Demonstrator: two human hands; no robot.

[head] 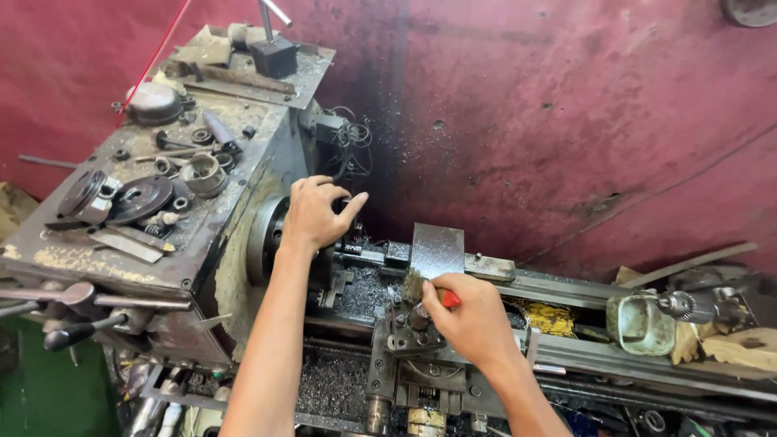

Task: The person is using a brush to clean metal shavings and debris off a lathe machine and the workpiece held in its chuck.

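Red-handled brush (429, 293) in right hand (473, 324) points left, bristles toward chuck (271, 235).

Tool post (417, 320) (chuck (271, 235) close) crowding carriage

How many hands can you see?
2. The left hand is wrapped on the lathe chuck. The right hand holds a red-handled brush over the tool post.
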